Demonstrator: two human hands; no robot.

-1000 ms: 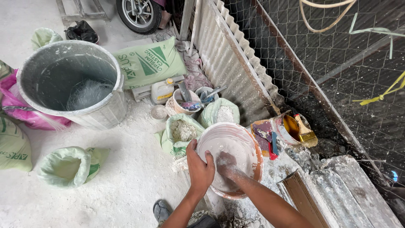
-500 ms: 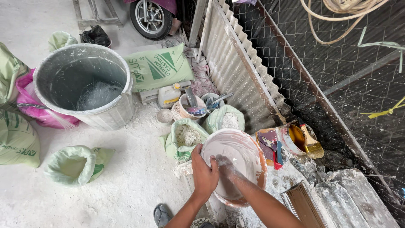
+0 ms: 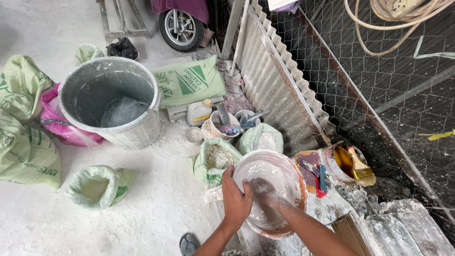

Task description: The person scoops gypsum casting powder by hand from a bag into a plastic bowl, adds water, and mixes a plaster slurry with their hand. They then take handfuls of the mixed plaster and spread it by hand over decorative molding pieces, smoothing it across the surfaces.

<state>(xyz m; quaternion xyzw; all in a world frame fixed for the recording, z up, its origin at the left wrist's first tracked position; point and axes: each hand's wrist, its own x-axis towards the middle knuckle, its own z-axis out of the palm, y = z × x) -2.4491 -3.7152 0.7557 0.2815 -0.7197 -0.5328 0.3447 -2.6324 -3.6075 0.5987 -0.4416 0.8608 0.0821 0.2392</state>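
The left hand grips the near rim of a round plaster-coated basin, fingers curled over the edge, while the right hand sits down inside it, coated white — whether its fingers are spread or closed on a lump I cannot tell through the paste. The basin rests low, just in front of the person, beside an open sack of powder.

The risk I see is tipping: the basin looks perched on rubble rather than flat ground, and a hard push from the right hand could rock it toward the paint tin with its brush, which stands close on the far side. Room is tight there — the corrugated sheet and wire fence hem that side in. Toward the large grey bucket the dusty floor gives more space.
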